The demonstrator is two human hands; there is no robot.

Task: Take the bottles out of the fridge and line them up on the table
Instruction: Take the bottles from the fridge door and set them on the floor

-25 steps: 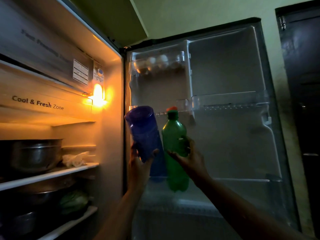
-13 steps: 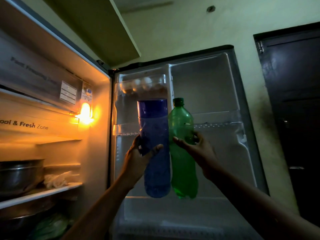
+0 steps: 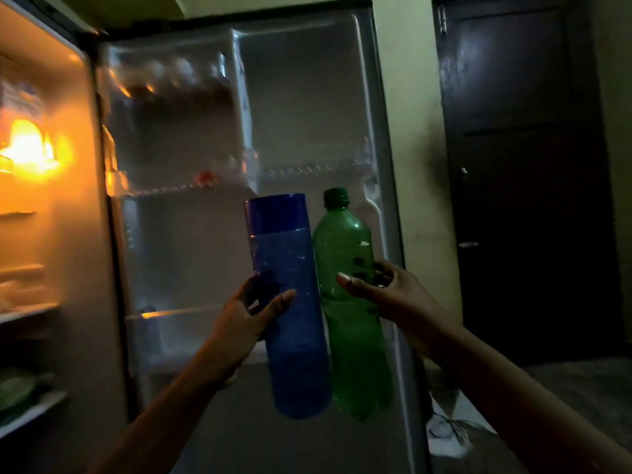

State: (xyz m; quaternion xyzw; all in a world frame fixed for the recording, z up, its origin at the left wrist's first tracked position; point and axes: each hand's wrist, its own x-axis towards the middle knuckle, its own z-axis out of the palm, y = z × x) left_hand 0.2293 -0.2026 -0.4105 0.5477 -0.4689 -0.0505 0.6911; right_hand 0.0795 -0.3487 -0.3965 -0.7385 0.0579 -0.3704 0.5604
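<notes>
Left hand point(image 3: 248, 314): gripping blue bottle point(image 3: 290, 302), frame centre.
Right hand point(image 3: 386, 295): gripping green bottle point(image 3: 349, 309), touching the blue one.

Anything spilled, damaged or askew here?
Nothing stands out. The left hand grips the blue bottle and the right hand grips the green bottle, both capped and roughly upright, in front of the open fridge door. The frame is dim.

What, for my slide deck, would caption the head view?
Left hand grips a blue bottle, right hand a green bottle, side by side before the open fridge door.
</notes>
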